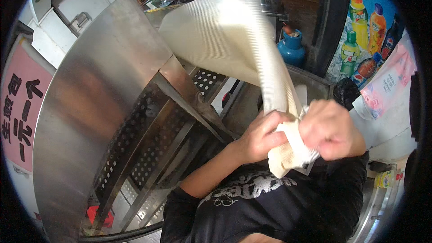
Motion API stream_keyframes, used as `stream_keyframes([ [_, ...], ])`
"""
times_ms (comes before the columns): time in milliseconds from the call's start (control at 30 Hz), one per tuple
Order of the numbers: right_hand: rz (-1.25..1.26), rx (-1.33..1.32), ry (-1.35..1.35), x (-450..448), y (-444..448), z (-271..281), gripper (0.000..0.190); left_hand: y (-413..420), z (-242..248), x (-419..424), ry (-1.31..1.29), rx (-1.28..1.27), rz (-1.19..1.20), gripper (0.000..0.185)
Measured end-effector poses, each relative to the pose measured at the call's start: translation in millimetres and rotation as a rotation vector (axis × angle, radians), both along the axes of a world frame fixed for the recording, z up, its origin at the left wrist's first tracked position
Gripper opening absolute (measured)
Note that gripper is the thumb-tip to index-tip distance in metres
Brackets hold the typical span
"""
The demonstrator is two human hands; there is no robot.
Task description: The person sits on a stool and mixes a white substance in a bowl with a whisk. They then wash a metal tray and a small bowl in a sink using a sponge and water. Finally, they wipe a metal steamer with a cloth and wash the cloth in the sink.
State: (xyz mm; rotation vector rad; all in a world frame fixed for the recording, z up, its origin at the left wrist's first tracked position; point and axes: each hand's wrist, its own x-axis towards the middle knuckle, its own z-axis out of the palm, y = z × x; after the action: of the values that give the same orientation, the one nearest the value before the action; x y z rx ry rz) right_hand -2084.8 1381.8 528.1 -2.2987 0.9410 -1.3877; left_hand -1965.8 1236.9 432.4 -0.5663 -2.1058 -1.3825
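Note:
A long cream ribbed sheet (216, 37), cloth or a soft mat, is gathered in front of my chest. My left hand (265, 138) grips its bunched part, thumb across the folds. Close beside it, my right hand (329, 130) is closed on the same bunch and looks blurred. Above the hands the sheet fans out wide over the metalwork, its upper end blurred. A short crumpled end (285, 158) hangs below my fingers against my black shirt.
A large stainless steel panel (101, 81) curves along the left, with black perforated metal (145, 168) below it. Beyond stands a blue gas cylinder (292, 50). At right are a drinks poster (366, 30), a pink floral pack (388, 81) and a black bag (346, 91).

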Motion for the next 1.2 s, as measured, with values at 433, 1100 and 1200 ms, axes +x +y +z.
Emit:
stream_keyframes([
  [433,-0.618,0.306,-0.609,-123,-180,-141,0.051,-70,-101,43,0.243,-0.177,1.029,0.032],
  [1100,-0.926,0.904,0.063,-26,-88,-502,0.066,-34,-117,78,-0.282,-0.335,0.984,0.030],
  [1200,-0.920,0.939,0.097,-26,-83,-516,0.071,-30,-110,94,-0.351,-0.342,1.017,0.030],
])
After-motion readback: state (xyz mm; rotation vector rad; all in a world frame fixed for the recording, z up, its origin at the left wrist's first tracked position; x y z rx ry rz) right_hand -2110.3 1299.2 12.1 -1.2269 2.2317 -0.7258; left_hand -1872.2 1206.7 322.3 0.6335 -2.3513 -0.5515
